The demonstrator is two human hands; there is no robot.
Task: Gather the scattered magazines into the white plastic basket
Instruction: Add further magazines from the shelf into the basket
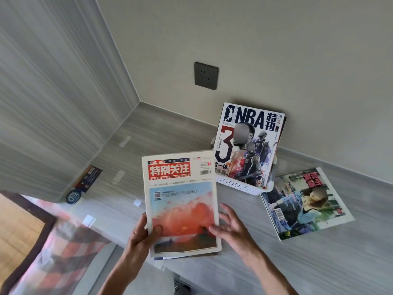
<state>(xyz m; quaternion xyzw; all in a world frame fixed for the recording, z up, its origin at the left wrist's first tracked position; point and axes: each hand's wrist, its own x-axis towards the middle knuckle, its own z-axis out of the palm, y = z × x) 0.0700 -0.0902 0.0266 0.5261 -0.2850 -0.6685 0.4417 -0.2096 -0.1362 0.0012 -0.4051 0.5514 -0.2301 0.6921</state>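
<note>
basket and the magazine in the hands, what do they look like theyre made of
The basket looks like white moulded plastic, matte, judging by its thin wall pierced with rows of small slots. The magazine held by the left hand looks like paper with a printed, slightly glossy cover; its thin stacked page edges show at the bottom. The right hand rests at its edge.

Beige wall (pixel 276 50) w/ dark socket (pixel 206 76), grey striped side panel (pixel 53 92), grey wood-grain ledge (pixel 161 133)

"NBA" on basket magazine (pixel 247 145)
</note>
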